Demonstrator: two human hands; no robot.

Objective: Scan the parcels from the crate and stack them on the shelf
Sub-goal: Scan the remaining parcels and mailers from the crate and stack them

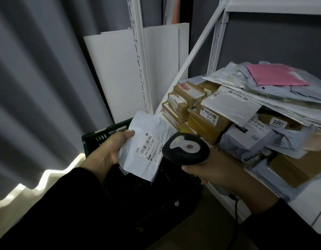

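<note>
My left hand [109,150] grips a white plastic mailer parcel [147,141] by its left edge, thumb on top, with the barcode label facing up. My right hand [215,174] holds a black handheld scanner [185,147] by its handle, its head right beside the parcel's label. Both are held over a dark green plastic crate [103,136] on the floor; its inside is dark and mostly hidden by my arms. To the right, the white metal shelf [304,197] carries a pile of brown cardboard boxes [204,121] and grey and white mailers [246,139].
A pink envelope [275,74] tops the heap on the shelf. White boards [120,73] lean against the wall behind a white slotted upright [139,56]. Grey curtains [35,78] hang at the left. The scanner's cable [236,210] drops from my right hand.
</note>
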